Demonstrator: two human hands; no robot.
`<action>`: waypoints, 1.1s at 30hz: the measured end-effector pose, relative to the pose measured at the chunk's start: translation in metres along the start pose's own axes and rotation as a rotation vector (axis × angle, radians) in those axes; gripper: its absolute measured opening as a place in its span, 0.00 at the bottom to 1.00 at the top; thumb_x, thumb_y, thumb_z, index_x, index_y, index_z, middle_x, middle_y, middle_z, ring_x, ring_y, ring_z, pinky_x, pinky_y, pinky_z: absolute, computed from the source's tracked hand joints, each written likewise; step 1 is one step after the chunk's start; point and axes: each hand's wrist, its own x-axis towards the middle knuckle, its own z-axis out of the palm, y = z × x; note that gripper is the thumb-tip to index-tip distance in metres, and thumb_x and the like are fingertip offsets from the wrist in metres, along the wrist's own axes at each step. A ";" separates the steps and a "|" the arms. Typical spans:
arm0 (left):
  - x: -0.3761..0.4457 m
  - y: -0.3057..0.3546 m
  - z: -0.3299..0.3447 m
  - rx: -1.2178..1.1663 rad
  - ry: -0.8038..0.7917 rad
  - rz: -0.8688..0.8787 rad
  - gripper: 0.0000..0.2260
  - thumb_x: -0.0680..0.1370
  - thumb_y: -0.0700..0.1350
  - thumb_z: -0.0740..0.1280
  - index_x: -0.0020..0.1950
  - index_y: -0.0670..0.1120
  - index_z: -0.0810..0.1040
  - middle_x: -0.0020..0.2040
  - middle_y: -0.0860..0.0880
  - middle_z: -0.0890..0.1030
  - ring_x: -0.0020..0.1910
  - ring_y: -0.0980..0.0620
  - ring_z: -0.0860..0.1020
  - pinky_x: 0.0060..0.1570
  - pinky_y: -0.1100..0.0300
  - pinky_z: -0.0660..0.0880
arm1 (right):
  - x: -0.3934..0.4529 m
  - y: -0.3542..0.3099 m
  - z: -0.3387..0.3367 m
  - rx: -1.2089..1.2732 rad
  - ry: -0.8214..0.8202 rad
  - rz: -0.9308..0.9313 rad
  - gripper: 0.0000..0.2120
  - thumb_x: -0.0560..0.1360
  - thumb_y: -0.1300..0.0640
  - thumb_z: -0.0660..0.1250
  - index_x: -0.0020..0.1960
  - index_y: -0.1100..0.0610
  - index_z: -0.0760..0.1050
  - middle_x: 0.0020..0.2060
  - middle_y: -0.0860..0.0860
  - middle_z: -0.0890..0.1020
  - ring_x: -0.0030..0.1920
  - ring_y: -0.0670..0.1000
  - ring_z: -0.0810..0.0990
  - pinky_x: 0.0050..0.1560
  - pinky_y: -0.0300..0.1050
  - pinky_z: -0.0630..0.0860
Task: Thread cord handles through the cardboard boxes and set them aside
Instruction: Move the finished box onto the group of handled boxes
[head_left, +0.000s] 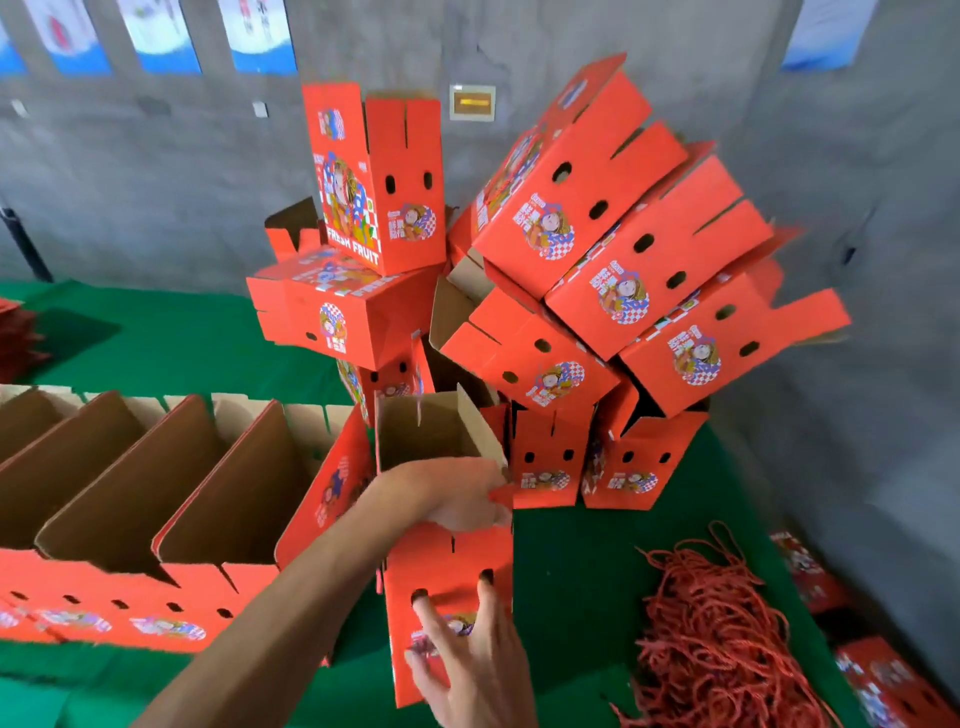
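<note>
A green cloth-covered table (171, 338) fills the lower part of the view, backed by a grey concrete wall (156, 182) with blue-and-white posters (161, 36) along its top at 11 o'clock and a small framed plate (471, 102) at 12 o'clock. At 9 o'clock a row of open red cardboard boxes with brown insides (135, 499) stands side by side, their oval holes facing the viewer. A small stack of flat red sheets (18, 338) lies at the far left edge.

In the middle, at 6 o'clock, stands the open red printed cardboard box with two oval handle holes (449, 566), upright on the cloth. The left hand (457, 493) reaches across from 8 o'clock and grips the box's near top edge, fingers curled over the rim. The right hand (467, 660) lies against the front face just below the holes, its fingers spread and straight, with one fingertip at each hole; it clasps nothing.

Behind the box, from 12 to 2 o'clock, a leaning heap of assembled red fruit boxes (597, 270) rises against the wall, some upright, some tilted. At 4 o'clock a loose tangled bundle of red cord handles (711, 639) lies on the cloth, well apart from both hands and near the box's right side. At 5 o'clock, along the table's right edge, lie more flat red printed sheets (883, 680).
</note>
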 end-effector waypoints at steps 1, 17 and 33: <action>-0.002 0.011 -0.017 0.011 0.014 0.017 0.18 0.83 0.53 0.63 0.68 0.43 0.75 0.66 0.43 0.79 0.65 0.42 0.77 0.54 0.58 0.70 | 0.010 0.001 -0.016 0.017 0.028 -0.012 0.30 0.66 0.32 0.72 0.66 0.33 0.73 0.63 0.61 0.79 0.52 0.57 0.86 0.44 0.46 0.85; -0.061 0.147 -0.210 0.601 0.468 -0.100 0.17 0.83 0.47 0.62 0.67 0.39 0.78 0.65 0.41 0.81 0.63 0.39 0.79 0.51 0.49 0.78 | 0.170 0.006 -0.170 0.081 0.455 -0.348 0.27 0.77 0.28 0.61 0.73 0.36 0.67 0.64 0.55 0.66 0.49 0.47 0.76 0.48 0.42 0.82; -0.052 0.066 -0.306 0.617 1.236 -0.107 0.13 0.77 0.41 0.67 0.60 0.51 0.79 0.54 0.45 0.83 0.55 0.39 0.81 0.43 0.53 0.66 | 0.373 -0.047 -0.213 -0.085 0.597 -0.148 0.10 0.78 0.53 0.69 0.59 0.51 0.76 0.64 0.64 0.70 0.59 0.66 0.77 0.52 0.53 0.79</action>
